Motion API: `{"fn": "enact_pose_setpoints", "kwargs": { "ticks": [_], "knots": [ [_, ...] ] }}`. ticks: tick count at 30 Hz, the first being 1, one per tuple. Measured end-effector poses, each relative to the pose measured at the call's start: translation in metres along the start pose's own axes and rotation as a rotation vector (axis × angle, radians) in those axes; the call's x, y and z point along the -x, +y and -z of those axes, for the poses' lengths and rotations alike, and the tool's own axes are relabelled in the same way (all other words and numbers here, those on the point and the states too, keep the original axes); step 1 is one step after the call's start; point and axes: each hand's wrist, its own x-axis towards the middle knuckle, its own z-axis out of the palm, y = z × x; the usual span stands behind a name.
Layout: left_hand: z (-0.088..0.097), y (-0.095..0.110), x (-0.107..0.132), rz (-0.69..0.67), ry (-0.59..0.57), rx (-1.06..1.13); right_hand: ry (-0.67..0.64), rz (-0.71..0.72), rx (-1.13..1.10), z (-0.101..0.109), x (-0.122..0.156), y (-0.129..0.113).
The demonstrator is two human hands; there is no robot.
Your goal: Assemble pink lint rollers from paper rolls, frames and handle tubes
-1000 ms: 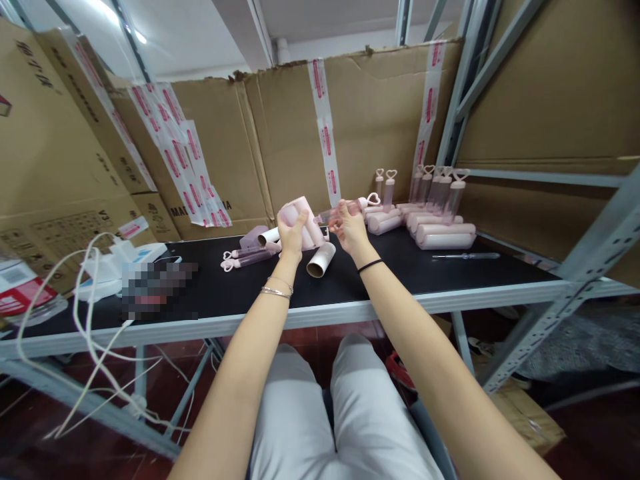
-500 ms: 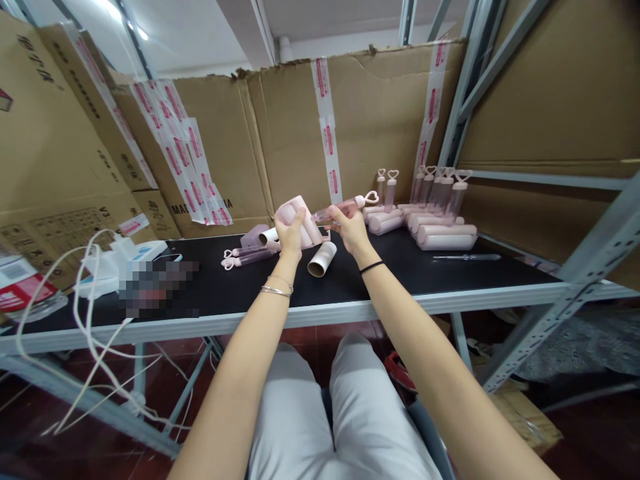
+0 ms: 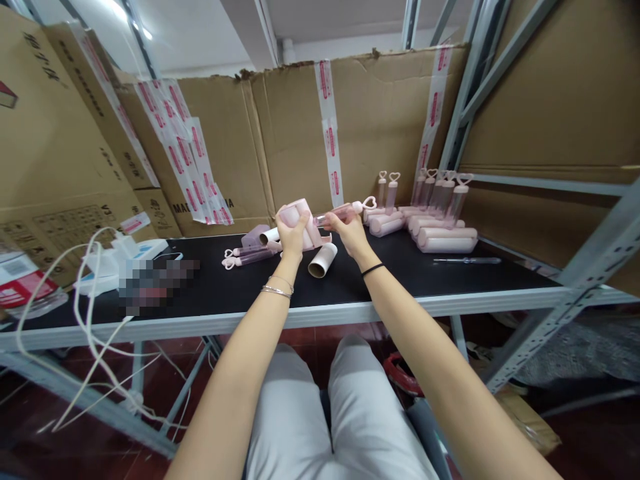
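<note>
My left hand [image 3: 291,235] is closed around a pale pink plastic housing [image 3: 295,212], tilted above the black tabletop. Between the fingers of my right hand [image 3: 353,233] is a clear pink tube with a heart-shaped handle [image 3: 337,214]. Its handle points up and right, while its other end meets or nearly meets the housing; I cannot tell which. Just below them lies a cardboard roll core [image 3: 323,260], and another white roll [image 3: 270,236] rests left of my left hand. More heart-handled tubes [image 3: 256,255] lie beside a mauve block [image 3: 253,239].
At the right are several pink housings [image 3: 448,240] with heart-handled tubes [image 3: 456,203] standing up from them. A thin clear stick [image 3: 467,261] lies in front. White cables [image 3: 90,320] hang over the left edge by a power strip [image 3: 143,252]. Cardboard [image 3: 290,140] walls the back.
The tube in my right hand has shifted slightly, and its handle sits a little lower. My left hand still grips the housing in nearly the same place.
</note>
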Motion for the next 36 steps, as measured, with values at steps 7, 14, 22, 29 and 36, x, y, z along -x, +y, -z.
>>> {"fn": "enact_pose_setpoints", "kwargs": {
  "ticks": [7, 14, 22, 29, 36],
  "knots": [
    [-0.002, 0.001, 0.002, -0.007, 0.011, 0.042, 0.031, -0.008, -0.021, -0.003, 0.001, 0.0],
    [-0.001, -0.005, -0.002, 0.028, 0.011, 0.05, 0.039, -0.009, -0.035, -0.005, -0.001, 0.005],
    [-0.003, -0.007, -0.003, 0.067, -0.074, 0.071, 0.155, -0.059, -0.129, -0.006, -0.008, 0.008],
    [-0.002, -0.013, -0.008, 0.279, -0.062, -0.034, 0.372, -0.116, 0.16, 0.041, -0.05, -0.004],
    [-0.002, -0.019, -0.008, 0.254, -0.026, -0.063, 0.406, -0.156, 0.892, 0.128, -0.073, -0.004]
  ]
}}
